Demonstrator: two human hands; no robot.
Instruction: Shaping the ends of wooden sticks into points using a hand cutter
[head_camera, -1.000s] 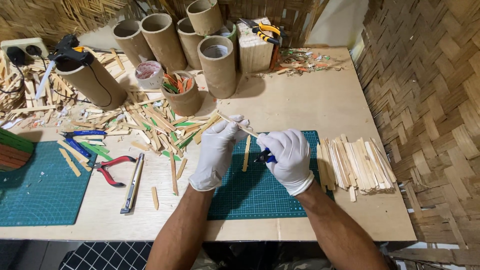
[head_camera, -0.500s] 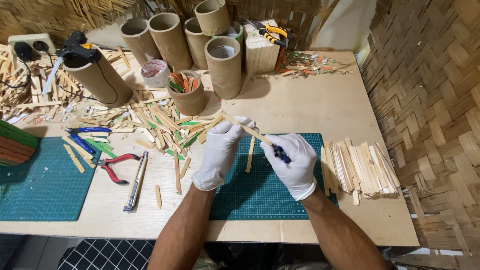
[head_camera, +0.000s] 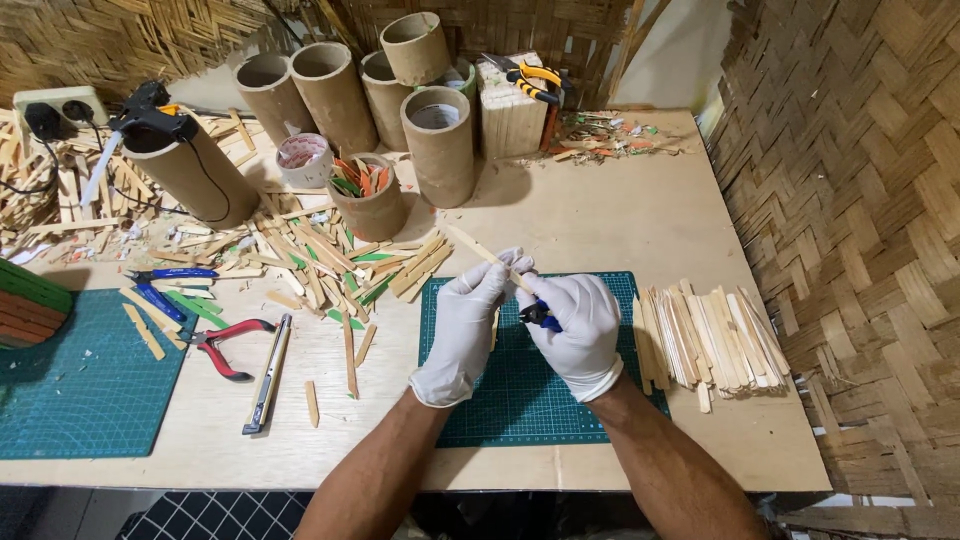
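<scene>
White-gloved, our left hand (head_camera: 465, 325) pinches the thin wooden stick (head_camera: 487, 256) while our right hand (head_camera: 580, 330) closes round a blue-handled tool (head_camera: 541, 317) against it, above the green cutting mat (head_camera: 530, 390). We should brace the stick firmly and cut away from our fingers. Pale and flat, it slants up-left towards the cardboard tubes (head_camera: 437, 145).

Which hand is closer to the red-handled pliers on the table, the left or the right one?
Left. The left hand is over the green cutting mat, well to the right of the red-handled pliers. The right hand is farther right, beyond the left hand.
</scene>
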